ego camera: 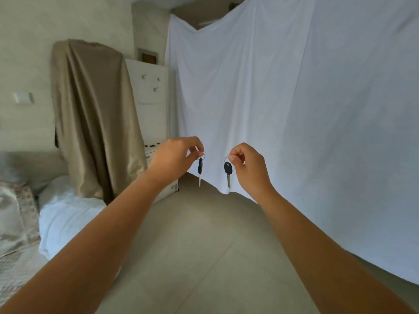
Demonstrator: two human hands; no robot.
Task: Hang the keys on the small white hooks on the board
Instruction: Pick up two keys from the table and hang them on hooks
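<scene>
My left hand (175, 154) pinches the ring of a black-headed key (200, 169) that hangs blade down. A second black-headed key (228, 173) dangles from its ring in the pinched fingers of my right hand (248, 165). Both hands are held out in front of me, a short gap apart, well short of the white board (152, 114) standing far off at the back left. Three small white hooks (155, 89) stick out of the board's upper part, with nothing on them. Several dark small things lie on the ledge at the board's foot (152, 145); I cannot tell what they are.
A tall object draped in beige cloth (93, 118) stands just left of the board. A big white sheet (294, 98) hangs across the right side. A bed with white bedding (65, 214) is at the lower left. Tiled floor (204, 245) stretches ahead.
</scene>
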